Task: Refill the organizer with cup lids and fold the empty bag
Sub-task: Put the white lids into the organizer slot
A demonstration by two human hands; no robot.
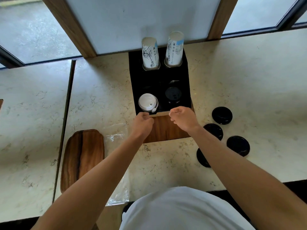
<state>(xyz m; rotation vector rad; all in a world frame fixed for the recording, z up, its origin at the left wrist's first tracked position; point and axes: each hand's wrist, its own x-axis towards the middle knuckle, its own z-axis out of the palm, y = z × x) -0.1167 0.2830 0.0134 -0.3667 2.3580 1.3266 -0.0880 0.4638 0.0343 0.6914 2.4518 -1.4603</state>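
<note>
At the near rim of the organizer (160, 77), both hands, left (143, 122) and right (183, 119), curled shut on its front edge, four black lids (222, 115) loose on the bench (249, 80), empty bag (116, 135) by the left forearm: risk of tipping the cup stacks (150, 53) with any jerk.

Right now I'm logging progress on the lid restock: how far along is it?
Partly done. White lids and black lids already sit in the organizer. Both hands, left and right, are at its front edge; whether they grip it is unclear. Four loose black lids remain on the counter, and the bag lies flat and unfolded beside the tray.
</note>
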